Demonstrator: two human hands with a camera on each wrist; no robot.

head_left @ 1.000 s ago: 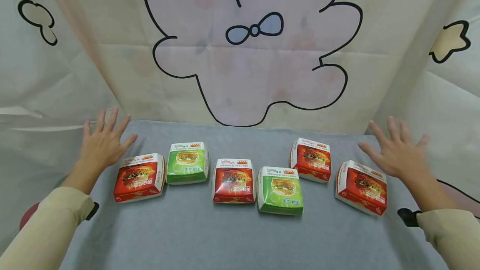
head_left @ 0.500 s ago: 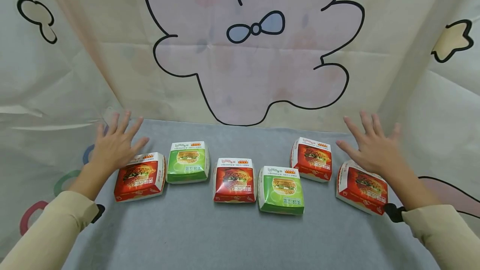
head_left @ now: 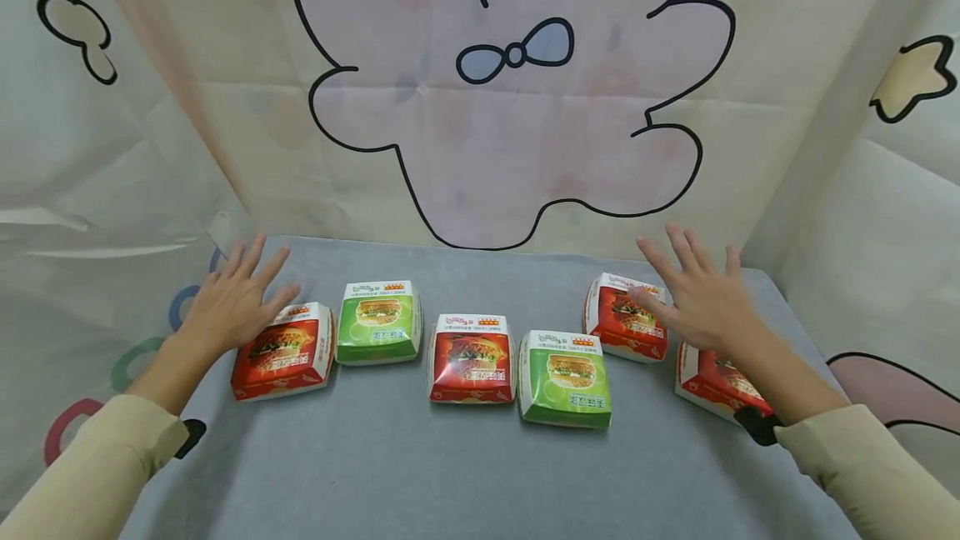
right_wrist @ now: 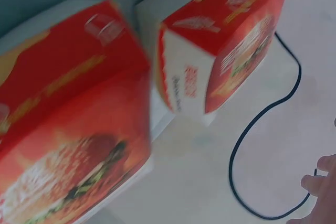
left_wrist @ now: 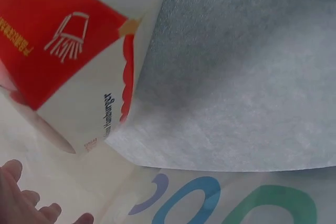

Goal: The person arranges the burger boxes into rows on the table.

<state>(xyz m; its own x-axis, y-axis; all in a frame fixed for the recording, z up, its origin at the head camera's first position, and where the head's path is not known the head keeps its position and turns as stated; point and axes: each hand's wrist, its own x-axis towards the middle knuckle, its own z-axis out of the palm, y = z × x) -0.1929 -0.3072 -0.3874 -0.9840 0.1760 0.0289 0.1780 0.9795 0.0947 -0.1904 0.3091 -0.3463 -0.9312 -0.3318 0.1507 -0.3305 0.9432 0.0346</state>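
Observation:
My left hand, fingers spread, hovers beside and partly over the leftmost red burger box. Spread fingers also show on my right hand, which overlaps the back right red burger box in the head view. Its wrist and forearm partly hide the far right red burger box. Neither hand holds anything. The left wrist view has one red burger box close up, with fingertips low at the left. In the right wrist view, a near red box and a farther one appear.
Between the hands stand a green burger box, a middle red burger box and a second green burger box. All rest on a grey cloth-covered table. A printed curtain hangs behind and along both sides.
My right hand has swept left, from beyond the far right red box to over the back right one. The left hand has shifted slightly right. The boxes stay where they were.

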